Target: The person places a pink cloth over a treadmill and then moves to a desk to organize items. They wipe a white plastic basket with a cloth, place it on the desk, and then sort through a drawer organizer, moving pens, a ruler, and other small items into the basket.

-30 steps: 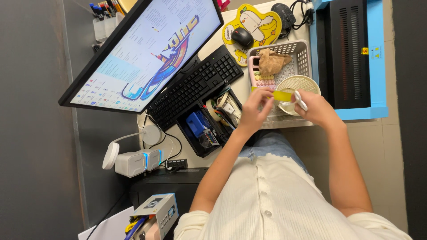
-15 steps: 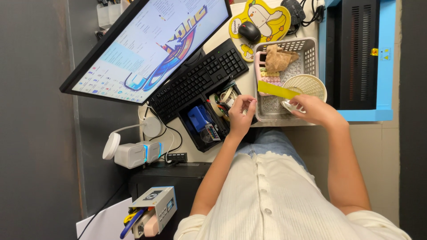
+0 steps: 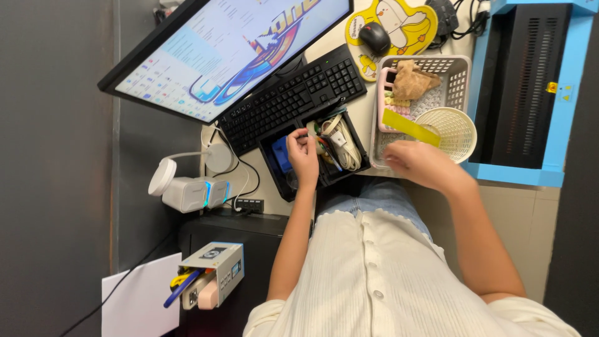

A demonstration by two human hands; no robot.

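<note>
Reaching into the black tray [image 3: 282, 178] on the counter [image 3: 368, 115], the left hand [image 3: 304, 156] is closed on a small item, too small to identify. Right hand [image 3: 417, 163] rests loosely curled, empty as far as visible, beside the white basket [image 3: 462, 75]. Judged step: sorting tray contents; next move calls for a steady pinch clear of the cables [image 3: 345, 142].

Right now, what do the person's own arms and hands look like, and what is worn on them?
Both arms are bare from the shoulder down; no gloves, watch or rings are visible on the left hand or the right hand. The person wears a cream ribbed top with very short sleeves, a scalloped hem and small buttons down the front.
</note>
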